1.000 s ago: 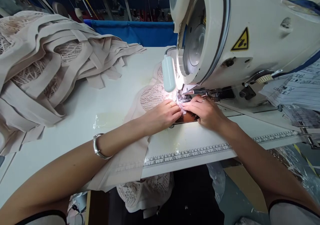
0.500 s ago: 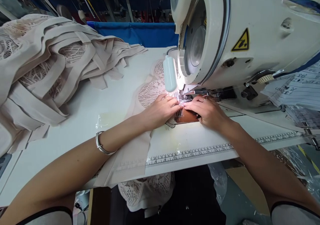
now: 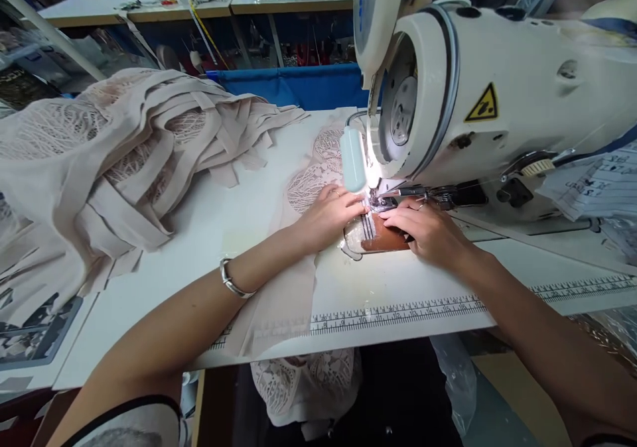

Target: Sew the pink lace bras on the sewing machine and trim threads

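White table (image 3: 209,235): lace garment (image 3: 308,185) beneath both hands (image 3: 328,218).

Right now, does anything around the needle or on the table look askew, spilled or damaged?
Nothing stands out. Left hand and right hand lie flat on the beige lace fabric at the presser foot. The pile of beige pieces is loose but sits on the table.

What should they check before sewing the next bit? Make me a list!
1. Left hand flat on the lace piece: ok.
2. Right hand beside the presser foot: ok.
3. Fingertips away from the needle: cannot tell, they are very close.
4. Lamp lighting the work: ok.
5. Fabric pile apart from the sewing spot: ok.
6. Piece hanging over the table edge without snagging: cannot tell.
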Demonstrator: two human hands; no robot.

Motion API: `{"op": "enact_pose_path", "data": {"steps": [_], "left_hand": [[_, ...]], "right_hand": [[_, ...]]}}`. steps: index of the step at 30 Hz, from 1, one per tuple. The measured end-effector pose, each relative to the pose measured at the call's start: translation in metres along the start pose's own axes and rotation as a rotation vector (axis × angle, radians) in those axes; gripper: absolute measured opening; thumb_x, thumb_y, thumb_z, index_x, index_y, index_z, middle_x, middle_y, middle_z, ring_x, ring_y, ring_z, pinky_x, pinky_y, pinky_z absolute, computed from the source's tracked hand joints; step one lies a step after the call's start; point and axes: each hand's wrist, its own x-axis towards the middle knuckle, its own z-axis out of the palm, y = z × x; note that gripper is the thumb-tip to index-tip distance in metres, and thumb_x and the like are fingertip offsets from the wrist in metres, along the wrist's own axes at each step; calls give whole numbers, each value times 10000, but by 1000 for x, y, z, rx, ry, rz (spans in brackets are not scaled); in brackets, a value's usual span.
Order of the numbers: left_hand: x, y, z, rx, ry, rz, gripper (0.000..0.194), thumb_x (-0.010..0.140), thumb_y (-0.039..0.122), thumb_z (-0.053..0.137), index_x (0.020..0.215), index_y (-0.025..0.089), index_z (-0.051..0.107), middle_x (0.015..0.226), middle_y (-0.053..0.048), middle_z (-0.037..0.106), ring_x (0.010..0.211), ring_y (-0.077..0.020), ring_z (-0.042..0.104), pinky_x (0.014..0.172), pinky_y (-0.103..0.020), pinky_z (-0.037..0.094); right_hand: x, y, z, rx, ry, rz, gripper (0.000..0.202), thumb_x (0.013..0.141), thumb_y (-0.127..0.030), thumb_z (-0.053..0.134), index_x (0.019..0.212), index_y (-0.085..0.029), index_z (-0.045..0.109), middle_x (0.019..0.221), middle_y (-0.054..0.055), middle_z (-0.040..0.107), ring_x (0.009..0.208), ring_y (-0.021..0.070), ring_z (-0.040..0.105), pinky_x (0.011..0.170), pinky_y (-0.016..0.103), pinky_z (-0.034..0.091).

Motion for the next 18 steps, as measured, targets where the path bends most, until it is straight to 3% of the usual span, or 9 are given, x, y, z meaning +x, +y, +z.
{"op": "enact_pose_path", "data": {"steps": [3, 5, 8, 10, 13, 15, 18], "left_hand": [[-3, 0, -1, 130, 20, -222, 316, 1030, 166, 392, 1127, 183, 693, 1096, -136, 688, 1020, -290, 615, 831, -425, 498], [-11, -11, -7, 194, -8, -333, 321, 1038, 259, 429, 1257, 186, 653, 1097, -154, 681, 983, -310, 632, 822, -448, 506], [-40, -40, -31, 282, -25, -454, 587, 999, 434, 538, 1519, 182, 434, 1400, -224, 567, 1283, -420, 532, 1008, -573, 449], [-68, -60, -58, 340, 85, -520, 728, 980, 513, 547, 1573, 148, 330, 1580, -241, 393, 1478, -464, 311, 1147, -654, 291], [-114, -77, -112, 495, 419, -686, 724, 1017, 555, 426, 1583, 127, 281, 1673, -176, 248, 1561, -406, 107, 1231, -659, 82], [-141, -84, -147, 579, 534, -905, 644, 1031, 480, 385, 1547, 98, 338, 1632, -184, 325, 1535, -395, 189, 1217, -657, 124], [-169, -94, -183, 510, 382, -1218, 427, 966, 330, 427, 1286, 118, 615, 1331, -207, 620, 1285, -418, 526, 1035, -592, 398]], "right_hand": [[-2, 1, 0, 28, 3, -1, 434, 807, 72, 411, 971, -192, 714, 1122, 65, 776, 981, 237, 670, 764, 390, 566], [-2, 2, 1, 29, 14, -13, 423, 798, 76, 415, 954, -184, 710, 1120, 73, 779, 965, 240, 683, 748, 387, 569], [-1, 2, 2, 24, 49, -40, 388, 808, 73, 422, 924, -173, 699, 1079, 79, 787, 954, 245, 704, 770, 392, 585], [0, 2, 2, 33, 69, -38, 364, 827, 52, 439, 928, -180, 700, 1061, 74, 791, 952, 250, 717, 773, 400, 593], [1, 1, 2, 40, 72, -29, 330, 839, 14, 463, 926, -201, 698, 1063, 63, 790, 935, 263, 729, 726, 409, 604], [2, 1, 1, 16, 71, -50, 340, 841, 10, 459, 947, -211, 694, 1051, 57, 792, 922, 272, 744, 712, 418, 615], [3, 3, 1, -25, 97, -99, 418, 833, 30, 434, 1011, -246, 692, 1033, 46, 800, 893, 279, 770, 732, 433, 629]]}}
